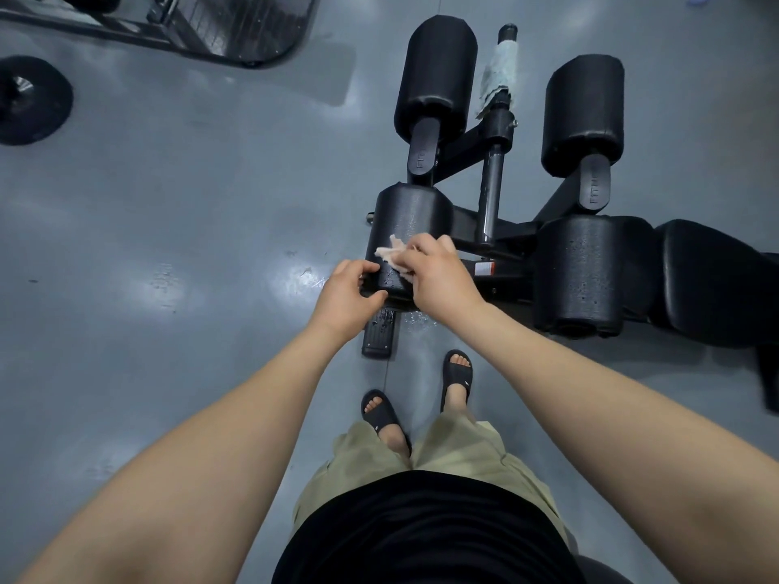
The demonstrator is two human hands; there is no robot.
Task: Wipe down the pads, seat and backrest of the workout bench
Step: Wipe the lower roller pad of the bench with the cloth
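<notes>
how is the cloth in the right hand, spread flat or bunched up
Bunched up: the cloth is crumpled in the right hand against the pad, with only wrinkled ends poking out.

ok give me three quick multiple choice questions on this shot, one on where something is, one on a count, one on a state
1. Where is the crumpled pale pink cloth?
A. in a bucket
B. on the near left black foam roller pad, under the right hand
C. folded on a shelf

2. How many black cylindrical foam roller pads show?
A. two
B. three
C. four

3. What is the left hand doing?
A. hanging open at the side
B. gripping the near end of the pad being wiped
C. holding a spray bottle

Answers:
1 B, the right hand holds the cloth against that pad.
2 C, two far ones and two near ones are in view.
3 B, its fingers and thumb curl round the pad's end.
</notes>
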